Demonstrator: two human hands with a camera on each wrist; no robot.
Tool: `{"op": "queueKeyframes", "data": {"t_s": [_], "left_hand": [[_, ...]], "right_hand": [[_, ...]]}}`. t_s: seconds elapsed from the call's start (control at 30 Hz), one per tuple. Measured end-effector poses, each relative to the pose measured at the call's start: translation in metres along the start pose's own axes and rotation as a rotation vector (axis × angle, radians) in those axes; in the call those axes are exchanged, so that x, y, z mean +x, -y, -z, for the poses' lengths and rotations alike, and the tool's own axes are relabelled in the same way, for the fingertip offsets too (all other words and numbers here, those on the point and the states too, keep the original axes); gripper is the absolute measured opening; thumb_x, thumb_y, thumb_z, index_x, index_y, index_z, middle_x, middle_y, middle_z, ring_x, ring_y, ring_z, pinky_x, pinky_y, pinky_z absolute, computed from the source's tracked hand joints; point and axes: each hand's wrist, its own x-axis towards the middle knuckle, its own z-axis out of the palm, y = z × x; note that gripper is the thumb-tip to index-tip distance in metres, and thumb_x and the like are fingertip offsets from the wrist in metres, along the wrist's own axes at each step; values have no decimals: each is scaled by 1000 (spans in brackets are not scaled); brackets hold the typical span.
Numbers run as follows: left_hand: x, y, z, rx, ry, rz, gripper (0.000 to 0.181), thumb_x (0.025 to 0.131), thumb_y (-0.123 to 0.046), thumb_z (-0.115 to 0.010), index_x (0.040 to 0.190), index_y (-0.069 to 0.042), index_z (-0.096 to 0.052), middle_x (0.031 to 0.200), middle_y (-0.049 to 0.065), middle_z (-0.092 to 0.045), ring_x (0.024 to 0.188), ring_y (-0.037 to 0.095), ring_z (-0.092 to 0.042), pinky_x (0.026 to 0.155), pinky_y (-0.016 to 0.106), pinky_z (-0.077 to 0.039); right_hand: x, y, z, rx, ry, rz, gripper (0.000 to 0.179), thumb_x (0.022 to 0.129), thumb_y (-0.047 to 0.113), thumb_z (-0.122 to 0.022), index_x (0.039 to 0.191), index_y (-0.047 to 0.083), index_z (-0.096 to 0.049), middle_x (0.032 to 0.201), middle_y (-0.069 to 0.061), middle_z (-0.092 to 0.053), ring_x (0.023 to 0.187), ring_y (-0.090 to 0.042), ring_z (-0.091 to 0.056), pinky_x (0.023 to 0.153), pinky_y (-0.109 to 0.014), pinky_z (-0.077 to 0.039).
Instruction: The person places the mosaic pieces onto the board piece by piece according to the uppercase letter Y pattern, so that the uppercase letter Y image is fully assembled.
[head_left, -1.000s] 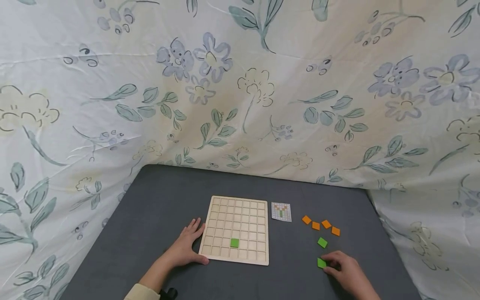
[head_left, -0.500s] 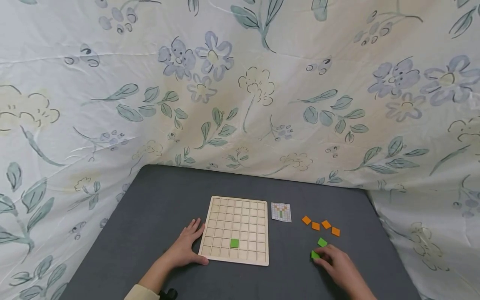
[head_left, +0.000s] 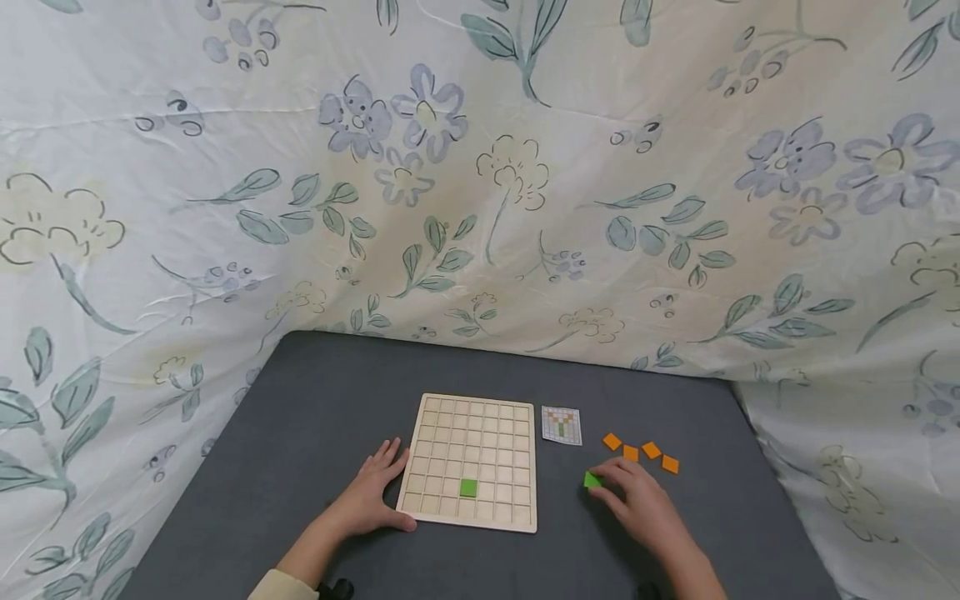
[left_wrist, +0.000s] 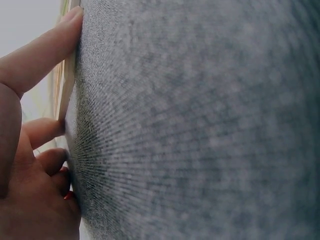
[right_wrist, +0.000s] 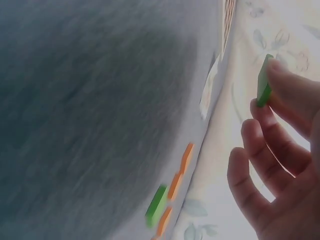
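Note:
A wooden grid board [head_left: 498, 458] lies on the dark table, with one green square tile [head_left: 468, 487] in a cell near its bottom. My left hand [head_left: 367, 497] rests at the board's lower left corner, thumb at the near edge and straight fingers along the left side. In the left wrist view the thumb [left_wrist: 42, 55] touches the board's edge. My right hand [head_left: 641, 504] pinches another green tile [right_wrist: 263, 82] between thumb and fingertip, raised above the table right of the board. A third green tile [right_wrist: 156, 206] lies on the table, covered by the right hand in the head view.
A small printed card [head_left: 562, 426] with a coloured grid pattern lies just right of the board. Several orange tiles [head_left: 650, 450] are strewn farther right, beyond the right hand. Floral cloth [head_left: 517, 208] hangs behind and along the sides of the table.
My right hand has picked up the green tile from the table and carried it up and left toward the board. The left hand and board stay in place.

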Motion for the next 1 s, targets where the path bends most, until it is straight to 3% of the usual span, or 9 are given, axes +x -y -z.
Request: {"op": "queueKeyframes", "data": {"t_s": [0.33, 0.5, 0.73, 1.0], "left_hand": [[0, -3, 3, -6, 3, -1, 120, 62, -49, -94, 157, -4, -34, 168, 19, -16, 156, 41, -6, 123, 62, -9], [-1, -2, 3, 3, 8, 1, 120, 62, -49, -94, 157, -4, -34, 168, 18, -16, 156, 40, -6, 124, 62, -10], [1, -2, 3, 6, 4, 3, 121, 61, -48, -94, 156, -4, -34, 168, 19, -16, 156, 41, -6, 123, 63, -9], [1, 2, 1, 6, 4, -6, 121, 61, -49, -94, 156, -4, -35, 168, 19, -17, 156, 41, -6, 123, 63, -10]], "right_hand": [[16, 22, -12, 30, -52, 85, 26, 79, 20, -87, 103, 24, -77, 102, 10, -66, 92, -12, -63, 76, -35, -55], [18, 30, -22, 24, -53, 86, 27, 79, 23, -87, 103, 27, -77, 102, 13, -65, 92, -11, -63, 75, -34, -55], [21, 42, -33, 38, -64, 101, 27, 78, 25, -87, 103, 27, -77, 106, 11, -66, 101, -15, -64, 80, -41, -57], [30, 57, -39, 78, -74, 152, 28, 77, 24, -88, 104, 27, -78, 104, 14, -66, 96, -11, -65, 77, -37, -56]]}}
